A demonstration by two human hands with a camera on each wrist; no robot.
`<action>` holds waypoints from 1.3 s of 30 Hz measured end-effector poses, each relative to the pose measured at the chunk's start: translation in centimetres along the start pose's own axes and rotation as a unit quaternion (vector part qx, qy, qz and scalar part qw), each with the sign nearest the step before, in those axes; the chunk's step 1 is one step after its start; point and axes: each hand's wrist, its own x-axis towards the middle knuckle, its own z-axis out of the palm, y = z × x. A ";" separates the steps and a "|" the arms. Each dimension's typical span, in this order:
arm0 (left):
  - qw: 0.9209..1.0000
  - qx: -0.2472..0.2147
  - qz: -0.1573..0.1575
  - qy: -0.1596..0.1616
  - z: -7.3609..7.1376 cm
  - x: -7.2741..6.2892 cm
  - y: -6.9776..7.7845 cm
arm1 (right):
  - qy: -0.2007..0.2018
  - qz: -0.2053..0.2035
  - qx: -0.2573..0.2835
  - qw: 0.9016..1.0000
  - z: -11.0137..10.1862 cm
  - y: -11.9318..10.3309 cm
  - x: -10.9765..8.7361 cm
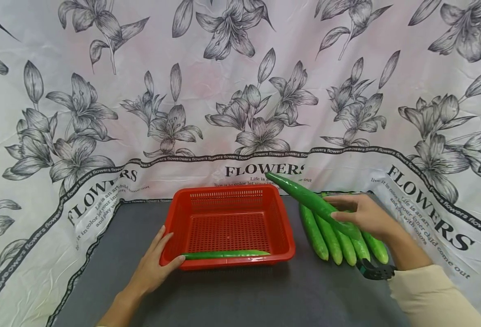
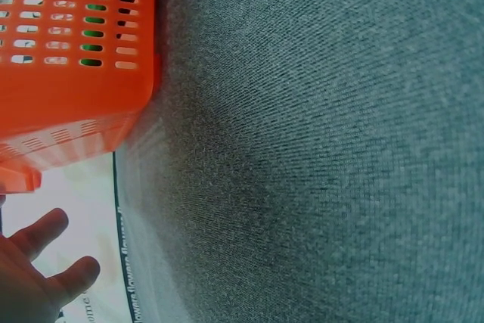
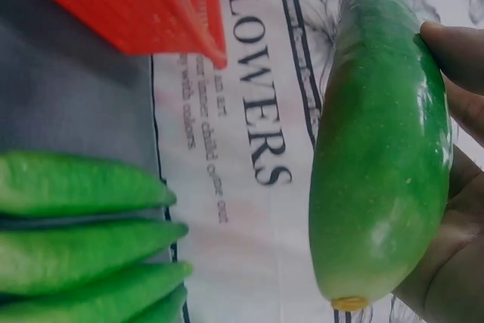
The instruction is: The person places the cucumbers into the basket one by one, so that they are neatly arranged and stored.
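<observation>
My right hand (image 1: pixel 363 215) grips a long green cucumber (image 1: pixel 302 195) near one end, raised over a row of cucumbers, its far end pointing up and left toward the basket. The right wrist view shows this cucumber's glossy skin and yellowish tip up close, with fingers and thumb along one side. A red plastic basket (image 1: pixel 240 261) stands left of the row. Inside, one cucumber (image 1: pixel 228 254) lies along the front wall. My left hand (image 1: pixel 152 265) rests at the basket's front left corner, thumb at the rim. Its fingers look straight and spread in the left wrist view (image 2: pixel 45 262).
Several cucumbers (image 1: pixel 332 240) lie side by side on the grey table (image 1: pixel 232 297), right of the basket, partly hidden by my right hand. A white cloth (image 1: pixel 207 81) printed with flowers hangs behind the table and along both sides.
</observation>
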 end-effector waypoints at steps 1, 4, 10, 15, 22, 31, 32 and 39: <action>1.000 -0.001 -0.002 0.000 0.0 0.0 0.0 | -0.004 -0.004 0.001 1.000 0.2 -0.2 0.2; 1.000 -0.005 -0.005 -0.001 -0.1 -0.1 0.1 | -0.016 -0.013 0.000 1.000 0.9 -0.8 1.0; 1.000 -0.009 -0.004 0.001 0.0 -0.1 0.0 | -0.044 -0.020 0.007 0.999 2.5 -2.1 2.7; 1.000 -0.010 -0.004 0.000 0.1 -0.1 0.0 | -0.070 -0.019 0.025 0.997 4.1 -3.1 4.0; 1.000 -0.005 -0.006 0.001 0.0 -0.1 0.0 | -0.097 -0.018 0.041 0.994 6.4 -4.0 5.6; 1.000 -0.008 -0.004 0.002 0.0 -0.1 0.0 | -0.137 -0.042 0.045 0.989 9.3 -4.1 7.6; 1.000 -0.008 -0.003 0.003 0.0 -0.1 0.0 | -0.141 -0.043 0.045 0.988 9.6 -4.1 7.9; 1.000 -0.011 -0.006 0.003 0.0 -0.1 0.0 | -0.174 -0.037 0.050 0.983 11.9 -4.2 9.6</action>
